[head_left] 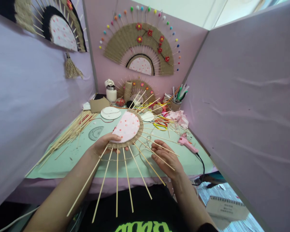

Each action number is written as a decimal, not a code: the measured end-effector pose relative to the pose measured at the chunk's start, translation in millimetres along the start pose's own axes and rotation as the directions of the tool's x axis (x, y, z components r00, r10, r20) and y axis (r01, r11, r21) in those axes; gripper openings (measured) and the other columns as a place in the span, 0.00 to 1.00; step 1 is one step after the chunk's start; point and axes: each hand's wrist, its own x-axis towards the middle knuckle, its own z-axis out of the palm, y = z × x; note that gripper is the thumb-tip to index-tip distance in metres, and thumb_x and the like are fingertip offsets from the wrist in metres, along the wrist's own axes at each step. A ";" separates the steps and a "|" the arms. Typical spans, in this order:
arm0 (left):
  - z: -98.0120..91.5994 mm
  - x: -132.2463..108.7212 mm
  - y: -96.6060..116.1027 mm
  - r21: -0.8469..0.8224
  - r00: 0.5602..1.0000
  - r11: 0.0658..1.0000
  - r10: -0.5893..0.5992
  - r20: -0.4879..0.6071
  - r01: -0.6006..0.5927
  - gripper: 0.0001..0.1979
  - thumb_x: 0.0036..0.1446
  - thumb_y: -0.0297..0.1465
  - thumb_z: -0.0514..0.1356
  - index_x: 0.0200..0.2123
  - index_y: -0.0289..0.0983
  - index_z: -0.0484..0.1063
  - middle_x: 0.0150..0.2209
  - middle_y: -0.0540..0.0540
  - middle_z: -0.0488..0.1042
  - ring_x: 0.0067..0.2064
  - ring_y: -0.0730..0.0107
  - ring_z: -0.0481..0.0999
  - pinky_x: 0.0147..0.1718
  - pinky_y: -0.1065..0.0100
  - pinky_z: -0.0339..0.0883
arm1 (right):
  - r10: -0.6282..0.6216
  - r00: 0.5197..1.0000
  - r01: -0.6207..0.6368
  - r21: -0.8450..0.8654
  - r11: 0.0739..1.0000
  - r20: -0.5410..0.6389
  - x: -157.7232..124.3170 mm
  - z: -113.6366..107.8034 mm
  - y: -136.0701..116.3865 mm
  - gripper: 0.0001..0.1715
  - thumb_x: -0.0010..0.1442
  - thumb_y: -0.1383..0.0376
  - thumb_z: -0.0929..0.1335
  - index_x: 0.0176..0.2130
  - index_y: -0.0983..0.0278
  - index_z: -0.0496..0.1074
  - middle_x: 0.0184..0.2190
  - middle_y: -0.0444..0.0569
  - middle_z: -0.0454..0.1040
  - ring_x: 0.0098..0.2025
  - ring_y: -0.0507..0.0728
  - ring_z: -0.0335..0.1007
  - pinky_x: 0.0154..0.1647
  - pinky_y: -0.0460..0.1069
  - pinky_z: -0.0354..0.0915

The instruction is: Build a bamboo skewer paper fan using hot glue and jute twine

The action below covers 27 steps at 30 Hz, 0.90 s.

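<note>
My left hand grips a half-round fan piece at its lower left edge, thumb on top and fingers underneath. Its face is white cloth with pink-red spots, bordered by a woven twine rim. Thin wooden sticks radiate from that rim toward my lap and to the right. Loose twine trails below the piece, between the sticks and my right hand. To the right, my right hand is behind several sticks, its fingers loosely curved and apart; whether it touches the twine is unclear.
A pink glue gun lies right, its cord running off the table edge. Bundled sticks and a protractor lie left. Behind are a white bottle, a twine spool and a tool cup. Partitions enclose the table.
</note>
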 end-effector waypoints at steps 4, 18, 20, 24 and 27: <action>0.8 -0.9 0.3 -0.008 1.000 1.000 -0.002 0.005 0.002 0.33 0.49 0.28 0.58 0.60 0.29 0.61 0.42 0.32 0.78 0.31 0.61 0.80 0.20 0.74 0.71 | -0.347 0.906 0.288 -0.247 0.925 -0.242 13.8 0.4 8.8 0.16 0.45 0.67 0.73 0.37 0.61 0.70 0.35 0.45 0.69 0.36 0.52 0.65 0.35 0.47 0.62; 0.2 -2.4 -2.3 -0.013 1.000 1.000 0.024 0.020 -0.024 0.35 0.49 0.28 0.57 0.62 0.30 0.58 0.42 0.34 0.78 0.31 0.60 0.80 0.19 0.74 0.70 | -0.269 0.958 0.199 -0.443 0.874 -0.101 18.9 0.4 -1.9 0.25 0.50 0.66 0.69 0.49 0.57 0.65 0.52 0.49 0.68 0.22 0.45 0.59 0.24 0.46 0.58; 0.0 -3.1 -3.2 -0.018 0.999 0.999 0.036 0.030 -0.035 0.36 0.49 0.28 0.57 0.63 0.30 0.56 0.43 0.34 0.78 0.31 0.60 0.80 0.20 0.73 0.70 | -0.219 0.975 0.206 -0.430 0.879 0.020 18.0 10.0 -6.4 0.31 0.50 0.66 0.70 0.53 0.54 0.63 0.60 0.50 0.61 0.23 0.45 0.62 0.26 0.47 0.62; -0.2 -5.0 -3.7 -0.012 0.997 0.999 0.051 0.057 -0.050 0.36 0.48 0.29 0.57 0.63 0.30 0.55 0.44 0.32 0.77 0.33 0.58 0.80 0.19 0.74 0.70 | -0.125 0.986 0.163 -0.440 0.883 0.114 18.2 26.2 -7.4 0.23 0.52 0.64 0.70 0.49 0.58 0.69 0.43 0.48 0.75 0.25 0.48 0.63 0.27 0.47 0.62; 1.7 -6.5 -2.3 0.007 0.998 0.998 0.058 0.030 -0.058 0.35 0.47 0.29 0.58 0.61 0.30 0.58 0.43 0.32 0.77 0.35 0.57 0.80 0.20 0.74 0.70 | -0.153 0.987 0.155 -0.471 0.869 0.043 15.9 24.4 -6.0 0.11 0.52 0.61 0.71 0.38 0.62 0.75 0.29 0.46 0.75 0.25 0.50 0.63 0.25 0.46 0.59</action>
